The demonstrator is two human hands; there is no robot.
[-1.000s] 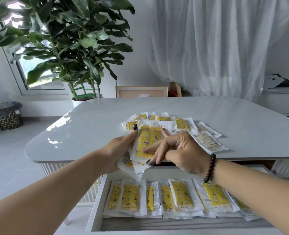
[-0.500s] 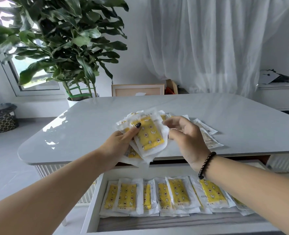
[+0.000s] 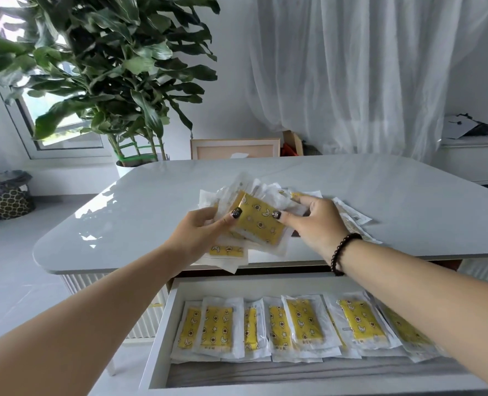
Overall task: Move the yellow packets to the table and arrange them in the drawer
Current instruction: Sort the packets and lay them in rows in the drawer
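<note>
A fanned stack of packets (image 3: 237, 221) was held above the near edge of the counter (image 3: 394, 201), gripped in the left hand (image 3: 199, 232), whose fingers were curled under it and whose thumb was pressed on top. The top packet (image 3: 261, 224) lay with its long axis slanted from far left to near right, and it was pinched at its far right corner by the right hand (image 3: 314, 221), thumb on the face, fingers behind. So the packet was directly between the two hands, with the right one better placed to draw it off. Beyond the hands, more loose packets (image 3: 351, 215) were spread on the counter. Below and nearer, the open drawer (image 3: 162, 324) was already lined with a row of packets (image 3: 294, 327), overlapped like tiles, long axes running near to far; bare wood was left along its near strip. The packets were seen to be flat, glossy, clear-edged plastic sleeves round a yellow printed pad, likely slippery and limp. The counter was smooth, pale and reflective.
</note>
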